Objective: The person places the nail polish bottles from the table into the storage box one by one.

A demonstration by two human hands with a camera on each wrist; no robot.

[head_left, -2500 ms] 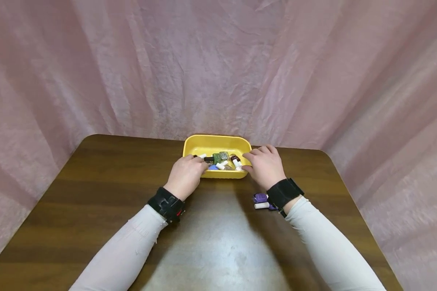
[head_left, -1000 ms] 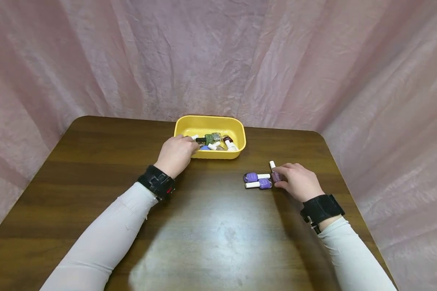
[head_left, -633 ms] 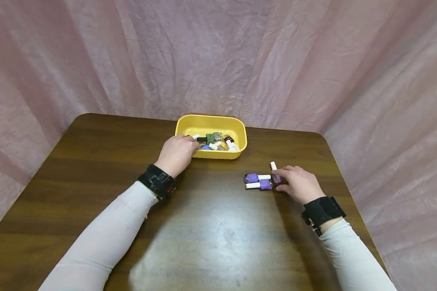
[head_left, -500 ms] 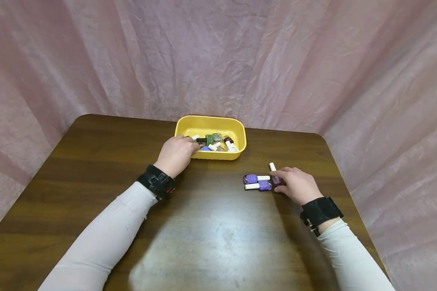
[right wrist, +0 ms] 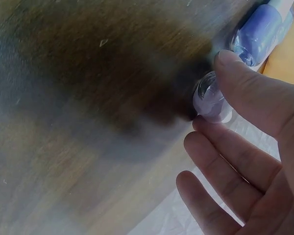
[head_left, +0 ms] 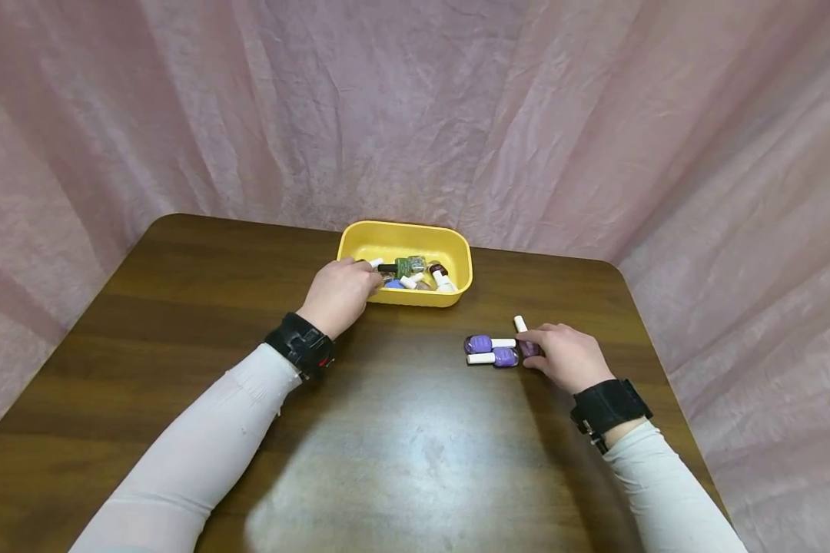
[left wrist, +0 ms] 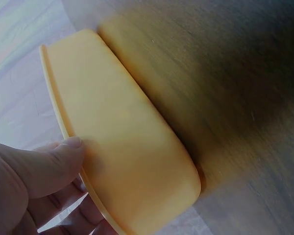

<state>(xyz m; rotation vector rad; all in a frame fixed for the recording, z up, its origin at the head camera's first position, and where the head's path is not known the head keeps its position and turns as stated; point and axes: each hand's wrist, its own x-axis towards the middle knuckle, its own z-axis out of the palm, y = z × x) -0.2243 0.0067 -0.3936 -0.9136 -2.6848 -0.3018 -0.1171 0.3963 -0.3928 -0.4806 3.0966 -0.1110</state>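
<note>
At the far side of the table, my left hand [head_left: 339, 296] pinches the near-left rim of a yellow plastic tub [head_left: 449, 299]. The left wrist view has its thumb [left wrist: 63, 159] on the tub's outer wall. To the right, my right hand [head_left: 569, 357] holds a dark purple nail polish bottle [right wrist: 210, 100] between thumb and index finger, its white cap [head_left: 521, 323] pointing away. The other fingers are spread in the right wrist view. Just left of that bottle, two purple nail polish bottles lie side by side, one farther back [head_left: 478, 344], one nearer [head_left: 505, 358].
Inside the tub lie several nail polish bottles, among them a green one [head_left: 404, 266] with a black cap and a dark red one [head_left: 438, 268]. A pink curtain [head_left: 415, 115] hangs behind the brown wooden table [head_left: 401, 461].
My right hand has moved from the tub's right end to the table, now with the dark purple bottle beside the other two. My left hand has stayed at the tub's rim.
</note>
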